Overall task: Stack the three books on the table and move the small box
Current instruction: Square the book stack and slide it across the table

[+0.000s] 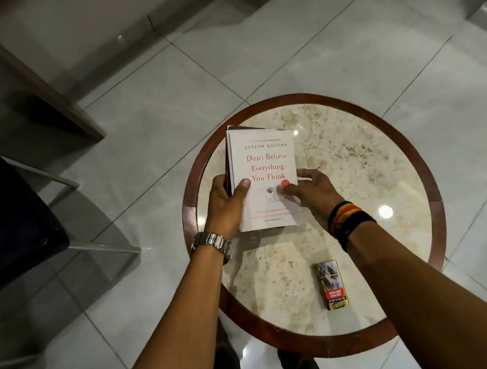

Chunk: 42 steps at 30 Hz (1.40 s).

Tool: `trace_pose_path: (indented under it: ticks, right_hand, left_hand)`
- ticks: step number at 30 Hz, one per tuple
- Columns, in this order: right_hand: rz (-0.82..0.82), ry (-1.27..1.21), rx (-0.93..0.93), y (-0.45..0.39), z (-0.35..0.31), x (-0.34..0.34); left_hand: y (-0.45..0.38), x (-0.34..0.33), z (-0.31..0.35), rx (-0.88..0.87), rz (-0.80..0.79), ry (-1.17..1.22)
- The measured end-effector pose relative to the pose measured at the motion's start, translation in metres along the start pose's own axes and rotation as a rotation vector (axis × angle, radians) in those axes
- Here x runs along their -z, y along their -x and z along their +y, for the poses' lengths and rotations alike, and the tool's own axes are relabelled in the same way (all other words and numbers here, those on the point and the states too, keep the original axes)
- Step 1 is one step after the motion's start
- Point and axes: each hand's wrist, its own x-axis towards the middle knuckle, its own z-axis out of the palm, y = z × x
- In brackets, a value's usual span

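Both hands [226,205] [312,192] grip the white book [264,165], hiding dark books [229,168] beneath; small box [333,284] lies apart.

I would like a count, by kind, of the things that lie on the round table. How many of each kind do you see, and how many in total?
Books: at least 2. The white book lies on top of a dark book; a third cannot be told apart in the pile.
Small boxes: 1, the small box near the front edge.
Total: at least 3 things on the table.
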Motion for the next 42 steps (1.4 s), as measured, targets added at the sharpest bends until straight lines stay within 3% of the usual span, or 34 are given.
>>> trace_pose_path:
  ticks: [6, 15, 21, 31, 36, 42]
  right_hand:
    - [0.0, 0.151, 0.336, 0.025, -0.023, 0.016]
    - [0.179, 0.31, 0.538, 0.031, 0.002, 0.016]
    - [0.174, 0.32, 0.504, 0.029, 0.038, 0.007]
    - [0.148, 0.34, 0.499, 0.017, 0.028, 0.013]
    - [0.183, 0.21, 0.444, 0.018, 0.016, 0.016]
    - [0.29, 0.119, 0.273, 0.003, -0.015, 0.066]
  left_hand:
    - [0.02, -0.006, 0.02, -0.196, -0.055, 0.054]
    - [0.027, -0.03, 0.021, -0.349, -0.031, -0.073]
    - [0.034, -0.045, 0.001, -0.31, 0.013, -0.139]
    - [0.03, -0.059, 0.0, -0.254, 0.128, -0.103]
    - [0.028, -0.078, 0.015, -0.23, 0.192, -0.101]
    - [0.014, -0.129, 0.049, -0.073, 0.112, -0.117]
